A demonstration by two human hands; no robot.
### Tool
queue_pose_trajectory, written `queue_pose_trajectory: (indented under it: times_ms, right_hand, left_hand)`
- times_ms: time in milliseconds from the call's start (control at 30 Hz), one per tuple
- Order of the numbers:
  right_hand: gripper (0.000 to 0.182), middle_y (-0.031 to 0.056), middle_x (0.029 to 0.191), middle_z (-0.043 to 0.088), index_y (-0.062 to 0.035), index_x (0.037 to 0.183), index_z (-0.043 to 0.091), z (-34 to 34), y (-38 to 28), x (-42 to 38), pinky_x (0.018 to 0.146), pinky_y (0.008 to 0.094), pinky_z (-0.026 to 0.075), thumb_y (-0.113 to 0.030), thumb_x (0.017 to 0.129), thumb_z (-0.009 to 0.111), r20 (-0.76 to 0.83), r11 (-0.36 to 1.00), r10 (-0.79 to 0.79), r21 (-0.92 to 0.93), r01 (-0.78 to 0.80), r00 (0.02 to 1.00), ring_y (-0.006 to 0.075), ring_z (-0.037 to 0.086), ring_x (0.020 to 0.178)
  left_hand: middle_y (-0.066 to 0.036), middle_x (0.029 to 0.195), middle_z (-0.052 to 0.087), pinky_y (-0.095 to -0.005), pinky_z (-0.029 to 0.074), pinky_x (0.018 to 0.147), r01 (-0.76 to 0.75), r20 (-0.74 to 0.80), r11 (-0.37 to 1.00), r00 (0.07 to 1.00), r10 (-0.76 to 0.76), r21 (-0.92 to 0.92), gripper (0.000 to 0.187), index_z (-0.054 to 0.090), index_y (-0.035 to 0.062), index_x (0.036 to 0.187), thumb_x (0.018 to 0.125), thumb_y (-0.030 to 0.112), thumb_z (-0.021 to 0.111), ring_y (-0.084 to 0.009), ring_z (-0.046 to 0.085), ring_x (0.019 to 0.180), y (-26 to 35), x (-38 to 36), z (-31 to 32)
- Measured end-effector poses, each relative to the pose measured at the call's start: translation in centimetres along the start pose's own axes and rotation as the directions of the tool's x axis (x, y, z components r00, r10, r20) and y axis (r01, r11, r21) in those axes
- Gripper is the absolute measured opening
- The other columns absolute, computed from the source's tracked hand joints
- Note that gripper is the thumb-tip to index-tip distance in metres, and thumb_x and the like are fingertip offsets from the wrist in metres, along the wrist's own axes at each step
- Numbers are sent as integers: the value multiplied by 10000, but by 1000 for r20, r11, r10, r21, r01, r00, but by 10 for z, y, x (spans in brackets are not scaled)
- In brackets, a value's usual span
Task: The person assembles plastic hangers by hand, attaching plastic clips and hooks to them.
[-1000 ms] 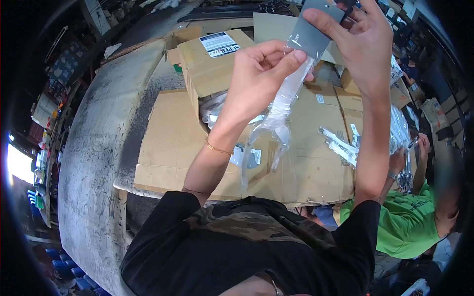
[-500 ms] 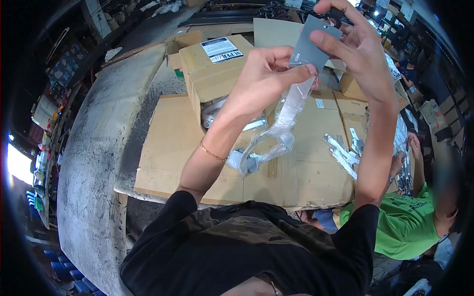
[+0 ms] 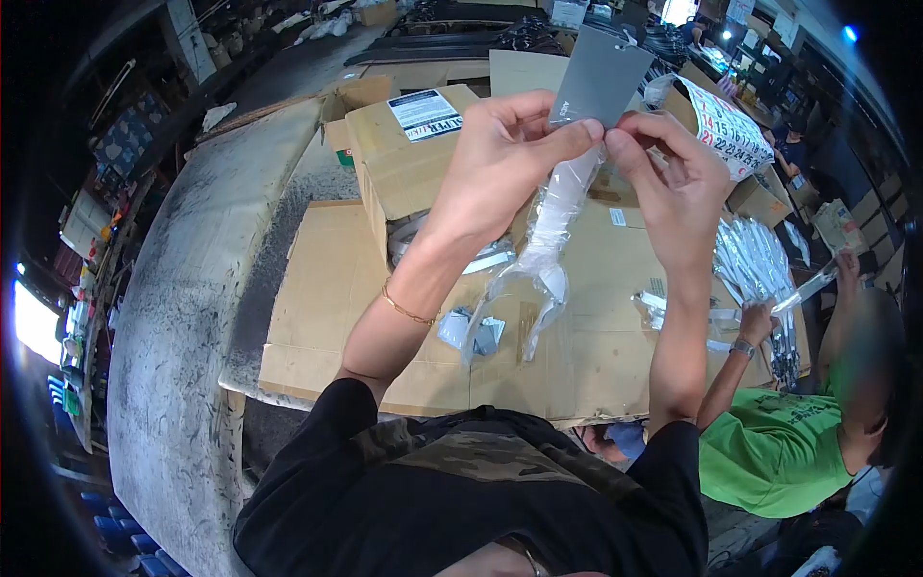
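Note:
My left hand (image 3: 500, 163) pinches a grey hang tag (image 3: 601, 82) at its lower edge, together with the top end of a long, narrow clear plastic bag (image 3: 558, 226). A pale strap-like item shows inside the bag, which dangles with its lower part looped. Close beside the left thumb, my right hand (image 3: 673, 178) is closed, thumb against forefinger, at the bag's top edge by the tag's lower corner. Exactly what its fingertips grip is partly hidden. Below, a small pile of grey tags (image 3: 471, 330) lies on the flattened cardboard (image 3: 317, 317).
An open carton (image 3: 409, 178) holding bagged items stands at left. On the right are a heap of bagged strips (image 3: 755, 260), a calendar sheet (image 3: 726, 130) and a co-worker in a green shirt (image 3: 779, 447), whose hands hold a bagged strip (image 3: 806, 287).
My right hand has let go of the tag's upper part and come down to its lower edge beside my left thumb. The co-worker's hands have spread apart.

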State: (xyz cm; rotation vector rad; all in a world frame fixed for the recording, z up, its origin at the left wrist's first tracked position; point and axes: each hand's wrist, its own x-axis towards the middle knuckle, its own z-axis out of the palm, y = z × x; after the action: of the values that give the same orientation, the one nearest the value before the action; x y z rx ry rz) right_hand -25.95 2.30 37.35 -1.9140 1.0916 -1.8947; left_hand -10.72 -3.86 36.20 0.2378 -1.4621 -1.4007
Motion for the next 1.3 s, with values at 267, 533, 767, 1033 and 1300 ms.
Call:
queue_pose_trajectory:
  times_ms: [267, 533, 767, 1033, 1300]
  right_hand:
    - [86, 27, 806, 609, 31, 868, 632, 3, 10, -5, 624, 191, 455, -10, 801, 666, -86, 996, -66, -64, 61, 994, 67, 557, 724]
    - [343, 75, 1016, 628, 6, 1126, 601, -10, 2, 25, 768, 252, 514, -27, 798, 698, 57, 985, -147, 95, 141, 988, 119, 591, 905]
    - [350, 80, 1021, 639, -12, 1134, 609, -14, 2, 29, 790, 224, 492, -20, 795, 698, 9, 988, -104, 119, 102, 995, 116, 601, 866]
    - [344, 67, 1028, 641, -6, 1141, 629, -18, -18, 24, 805, 235, 483, -5, 802, 684, 193, 988, -116, -78, 133, 974, 103, 585, 891]
    - [363, 68, 1063, 640, -20, 1159, 622, -33, -24, 36, 812, 245, 491, -48, 804, 693, 378, 994, 43, -108, -2, 925, 116, 591, 922]
  left_hand:
    - [-37, 818, 669, -213, 475, 668, 33, 18, 949, 999, -41, 315, 173, 685, -25, 955, 794, 36, 700, -60, 584, 728, 0, -1, -1]
    - [-6, 640, 614, -202, 382, 490, -29, 32, 951, 999, 20, 306, 150, 684, -52, 823, 774, 85, 720, -26, 493, 584, 0, -11, 14]
    - [-61, 697, 665, -201, 442, 541, -134, -63, 955, 986, 156, 266, 129, 686, -51, 864, 811, 63, 658, -48, 558, 620, -1, -15, 8]
    - [-75, 788, 666, -215, 468, 671, -69, 32, 835, 998, 61, 545, 99, 667, -56, 865, 799, 18, 670, -81, 591, 731, 15, -11, 1]
    - [-66, 793, 644, -212, 442, 607, 113, 463, 993, 878, -120, 44, 85, 651, -42, 853, 778, -6, 631, -94, 556, 688, 11, 10, -19]
